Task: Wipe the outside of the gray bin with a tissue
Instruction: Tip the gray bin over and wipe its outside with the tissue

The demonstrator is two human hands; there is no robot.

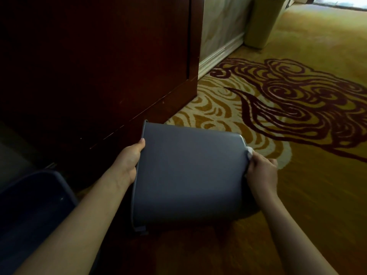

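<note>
Gold carpet [309, 175] with dark red swirls fills the floor in front of you, running up to a dark wooden cabinet [95, 62] on your left and a pale skirting board further back. A tan bin [262, 22] stands upright against that wall, well apart from your work.

Your gray bin [188, 175] lies tipped on its side on the carpet, just beside the cabinet's base, with its rim toward your left and its closed bottom toward your right. Its broad side wall faces up at you. A second, dark blue container [33, 207] sits at your lower left, near your left forearm; you cannot see what it holds.

Your left hand [129, 161] holds the bin at the rim end: the thumb lies over the outside edge, the fingers curl out of sight inside the opening, so this grip is clamped on the rim. Your right hand [262, 171] is at the opposite end, pressed against the bottom edge of the bin with fingers bunched together around the tissue [249, 151]. Only a small white wad of tissue shows, poking out above your knuckles and touching the bin's bottom corner. The bin lies between your two hands.
</note>
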